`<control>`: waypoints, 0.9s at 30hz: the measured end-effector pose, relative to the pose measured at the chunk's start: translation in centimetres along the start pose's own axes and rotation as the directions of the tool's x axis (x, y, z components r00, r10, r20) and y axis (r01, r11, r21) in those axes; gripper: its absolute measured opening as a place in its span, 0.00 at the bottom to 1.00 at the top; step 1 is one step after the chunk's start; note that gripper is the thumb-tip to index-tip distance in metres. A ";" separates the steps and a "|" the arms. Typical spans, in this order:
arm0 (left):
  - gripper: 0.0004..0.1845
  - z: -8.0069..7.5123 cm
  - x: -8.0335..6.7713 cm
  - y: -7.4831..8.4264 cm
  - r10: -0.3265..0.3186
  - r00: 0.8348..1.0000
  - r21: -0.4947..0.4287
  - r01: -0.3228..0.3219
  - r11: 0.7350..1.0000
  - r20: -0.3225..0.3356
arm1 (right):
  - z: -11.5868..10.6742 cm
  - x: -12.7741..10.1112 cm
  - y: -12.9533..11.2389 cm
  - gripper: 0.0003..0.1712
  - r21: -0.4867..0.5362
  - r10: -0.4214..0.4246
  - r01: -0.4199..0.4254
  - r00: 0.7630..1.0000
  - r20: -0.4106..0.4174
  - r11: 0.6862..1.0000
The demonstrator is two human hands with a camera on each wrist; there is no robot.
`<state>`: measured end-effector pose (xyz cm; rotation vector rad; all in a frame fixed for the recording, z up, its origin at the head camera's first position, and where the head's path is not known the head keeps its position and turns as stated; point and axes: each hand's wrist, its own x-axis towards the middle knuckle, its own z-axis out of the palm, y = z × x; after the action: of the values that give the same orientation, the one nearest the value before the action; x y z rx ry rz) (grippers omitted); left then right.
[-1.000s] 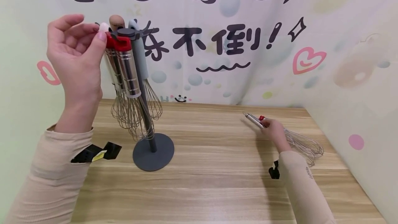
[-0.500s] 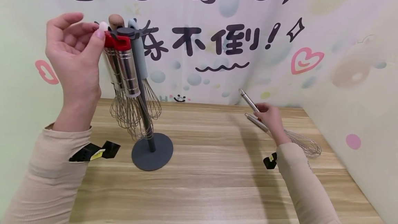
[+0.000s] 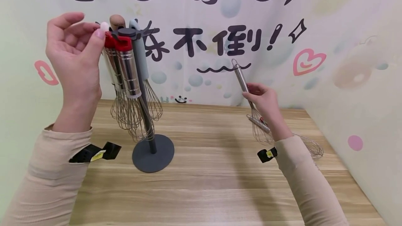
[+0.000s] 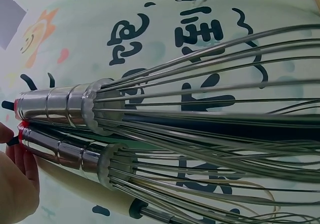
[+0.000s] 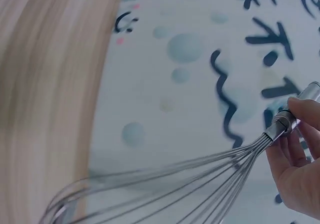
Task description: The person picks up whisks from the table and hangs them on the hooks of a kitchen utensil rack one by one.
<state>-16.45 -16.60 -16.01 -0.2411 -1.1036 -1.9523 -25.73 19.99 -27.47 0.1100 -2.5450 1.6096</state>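
Whisks hang crowded on the gray stand [image 3: 153,152] at ten o'clock on the table [image 3: 207,184]. My left hand [image 3: 73,53] pinches the red cap [image 3: 108,40] of one, steadying the rack. My right hand [image 3: 263,102], at two o'clock, grips a steel whisk [image 3: 243,81] handle-up, likely so its loop meets a hook. Another whisk [image 3: 309,145] lies behind.

Left hand [image 3: 73,50] raised, fingertips pinching; right hand [image 3: 265,102] raised, gripping
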 end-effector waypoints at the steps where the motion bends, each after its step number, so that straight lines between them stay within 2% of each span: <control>1: 0.16 0.0 0.0 0.0 -0.001 1.000 0.001 0.001 1.000 -0.001 | 0.2 -0.2 -0.7 0.25 0.021 -0.013 0.013 1.000 0.009 1.000; 12: 0.15 -0.1 0.0 0.0 -0.010 1.000 0.001 0.010 1.000 -0.002 | 2.6 -2.2 -6.2 0.24 0.206 -0.152 0.128 0.983 0.105 0.970; 21: 0.15 -0.2 0.0 -0.1 -0.013 1.000 0.012 0.013 1.000 -0.004 | 3.6 -3.5 -8.7 0.23 0.192 -0.204 0.177 0.970 0.130 0.965; 27: 0.15 -0.3 0.0 -0.2 -0.009 1.000 0.011 0.009 1.000 0.000 | 4.2 -4.2 -9.9 0.22 0.158 -0.279 0.257 0.950 0.137 0.953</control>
<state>-16.54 -16.79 -16.25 -0.2306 -1.1167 -1.9537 -20.54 11.92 -21.05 0.5944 -2.3920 1.7245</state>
